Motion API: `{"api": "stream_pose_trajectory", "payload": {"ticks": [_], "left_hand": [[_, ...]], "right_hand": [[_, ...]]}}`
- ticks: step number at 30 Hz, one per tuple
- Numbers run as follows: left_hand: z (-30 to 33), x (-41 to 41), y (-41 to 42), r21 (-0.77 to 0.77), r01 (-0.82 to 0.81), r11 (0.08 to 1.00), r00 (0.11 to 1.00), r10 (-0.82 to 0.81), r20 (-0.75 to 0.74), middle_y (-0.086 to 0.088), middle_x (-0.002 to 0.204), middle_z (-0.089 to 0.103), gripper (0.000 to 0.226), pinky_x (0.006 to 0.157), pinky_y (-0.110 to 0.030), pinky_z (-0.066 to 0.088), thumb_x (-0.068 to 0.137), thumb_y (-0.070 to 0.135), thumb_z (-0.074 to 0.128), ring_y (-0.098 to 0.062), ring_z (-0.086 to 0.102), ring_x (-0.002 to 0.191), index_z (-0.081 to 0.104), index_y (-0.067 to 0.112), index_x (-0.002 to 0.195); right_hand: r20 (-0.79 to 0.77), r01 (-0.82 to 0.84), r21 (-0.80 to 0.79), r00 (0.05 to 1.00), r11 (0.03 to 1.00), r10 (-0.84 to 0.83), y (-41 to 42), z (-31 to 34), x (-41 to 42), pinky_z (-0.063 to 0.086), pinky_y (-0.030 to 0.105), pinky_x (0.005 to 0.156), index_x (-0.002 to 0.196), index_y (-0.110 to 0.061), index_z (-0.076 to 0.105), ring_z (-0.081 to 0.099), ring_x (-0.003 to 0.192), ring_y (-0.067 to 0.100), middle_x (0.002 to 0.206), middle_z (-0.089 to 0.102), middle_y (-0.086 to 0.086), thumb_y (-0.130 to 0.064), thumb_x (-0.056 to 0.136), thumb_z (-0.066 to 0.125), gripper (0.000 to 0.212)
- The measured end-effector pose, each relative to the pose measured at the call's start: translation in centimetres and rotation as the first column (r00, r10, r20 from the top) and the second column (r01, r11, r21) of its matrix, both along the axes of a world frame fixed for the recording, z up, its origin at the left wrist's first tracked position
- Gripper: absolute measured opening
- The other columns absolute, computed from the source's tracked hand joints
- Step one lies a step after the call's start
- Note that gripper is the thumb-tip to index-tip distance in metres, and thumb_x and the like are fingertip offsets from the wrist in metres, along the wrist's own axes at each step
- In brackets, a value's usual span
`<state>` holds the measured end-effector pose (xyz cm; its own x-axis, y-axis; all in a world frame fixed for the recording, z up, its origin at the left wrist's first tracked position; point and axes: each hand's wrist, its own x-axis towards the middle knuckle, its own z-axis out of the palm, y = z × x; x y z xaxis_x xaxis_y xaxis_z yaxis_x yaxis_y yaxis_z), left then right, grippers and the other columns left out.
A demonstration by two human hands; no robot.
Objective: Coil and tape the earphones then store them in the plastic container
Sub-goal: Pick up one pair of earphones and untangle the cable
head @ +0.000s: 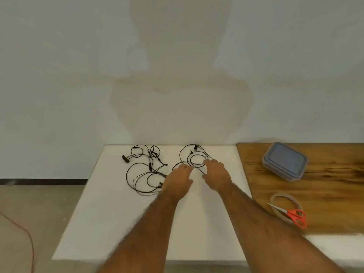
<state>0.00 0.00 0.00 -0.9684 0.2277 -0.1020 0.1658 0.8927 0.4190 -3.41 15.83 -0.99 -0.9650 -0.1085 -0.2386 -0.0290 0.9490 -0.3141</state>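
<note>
Two bare hands are reaching over loose black earphone cables on a white tabletop.

The left hand (178,180) and right hand (216,175) are hovering side by side, apart, fingers relaxed over the right-hand tangle of thin black earphone cable (194,157) (whether they are touching it is unclear). A second black cable tangle (144,170) is lying to the left. On the wooden board (334,184) are sitting a lidded, blue-tinted clear plastic container (284,161), a clear tape roll (285,201) and red-handled scissors (294,214) resting across it.
</note>
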Motion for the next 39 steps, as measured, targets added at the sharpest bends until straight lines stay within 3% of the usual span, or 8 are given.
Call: {"api": "stream_pose_trajectory", "payload": {"ticks": [6,11,16,21,26,32,37,39], "left_hand": [[-2.1,0.2,2.1,-0.044,0.048,0.998,0.991,-0.042,0.123,-0.005,0.156,0.030,0.061,0.112,-0.038,0.035,0.097,0.024,0.054,-0.024,0.035,0.139,0.028,0.018,0.151],[-2.6,2.5,2.8,-0.086,0.086,0.993,0.981,-0.069,0.181,-0.005,0.157,0.028,0.060,0.113,-0.037,0.031,0.098,0.027,0.051,-0.024,0.029,0.141,0.026,0.019,0.152],[0.0,5.1,3.6,-0.082,0.088,0.993,0.981,-0.072,0.181,-0.006,0.157,0.028,0.061,0.114,-0.038,0.029,0.097,0.025,0.053,-0.024,0.027,0.143,0.028,0.018,0.152],[5.9,7.0,3.7,-0.043,0.073,0.996,0.995,-0.070,0.077,-0.008,0.151,0.037,0.060,0.111,-0.038,0.034,0.094,0.022,0.059,-0.025,0.038,0.136,0.033,0.015,0.148],[14.4,8.8,4.0,0.147,-0.043,0.988,0.999,0.047,-0.025,-0.013,0.151,0.037,0.068,0.113,-0.035,0.032,0.092,0.018,0.063,-0.027,0.043,0.134,0.030,0.011,0.150],[24.6,11.5,4.8,0.346,-0.064,0.936,0.970,0.141,-0.200,-0.010,0.144,0.048,0.073,0.103,-0.039,0.044,0.088,0.019,0.067,-0.027,0.057,0.119,0.029,0.014,0.150],[32.0,15.0,5.4,0.591,-0.003,0.807,0.927,0.224,-0.300,-0.005,0.101,0.068,0.037,0.082,-0.043,0.057,0.092,0.015,0.058,-0.021,0.068,0.086,0.056,0.009,0.128],[35.0,16.9,5.3,0.683,0.041,0.729,0.917,0.244,-0.315,-0.004,0.089,0.069,0.025,0.070,-0.035,0.060,0.094,0.012,0.054,-0.014,0.068,0.072,0.062,0.006,0.117]], "right_hand": [[-0.070,-0.026,0.208,0.997,0.978,0.042,0.8,-2.9,1.3,0.041,0.034,0.091,0.127,-0.017,0.051,0.044,0.119,0.025,0.128,0.051,0.006,-0.037,0.098,0.051,0.035],[-0.049,-0.016,0.293,0.998,0.956,0.032,1.6,-3.0,4.1,0.039,0.034,0.092,0.122,-0.016,0.053,0.055,0.112,0.022,0.121,0.060,0.004,-0.021,0.102,0.041,0.023],[0.087,0.066,0.092,0.993,0.994,-0.074,3.3,0.8,6.0,0.043,0.035,0.089,0.111,-0.018,0.057,0.059,0.105,0.023,0.116,0.063,0.003,-0.021,0.097,0.040,0.022],[-0.015,0.068,-0.177,0.997,0.982,-0.072,4.9,10.3,5.8,0.053,0.036,0.075,0.091,-0.015,0.061,0.066,0.092,0.024,0.097,0.071,0.005,-0.023,0.094,0.049,0.014],[-0.210,-0.041,-0.288,0.977,0.957,-0.021,5.1,21.3,7.9,0.056,0.035,0.074,0.084,-0.012,0.063,0.064,0.068,0.016,0.078,0.074,0.005,-0.014,0.090,0.057,0.009],[-0.399,-0.139,-0.340,0.917,0.930,-0.009,4.9,31.7,12.8,0.053,0.030,0.070,0.087,-0.012,0.065,0.065,0.067,0.010,0.071,0.069,-0.001,-0.013,0.090,0.057,0.008],[-0.518,-0.219,-0.371,0.856,0.902,-0.005,4.3,39.9,17.7,0.048,0.023,0.061,0.087,-0.016,0.062,0.063,0.065,0.007,0.072,0.069,-0.001,-0.015,0.092,0.057,0.007],[-0.570,-0.255,-0.384,0.822,0.887,-0.011,4.1,42.9,19.7,0.046,0.021,0.058,0.087,-0.015,0.063,0.064,0.063,0.008,0.073,0.070,0.000,-0.015,0.092,0.057,0.007]]}}
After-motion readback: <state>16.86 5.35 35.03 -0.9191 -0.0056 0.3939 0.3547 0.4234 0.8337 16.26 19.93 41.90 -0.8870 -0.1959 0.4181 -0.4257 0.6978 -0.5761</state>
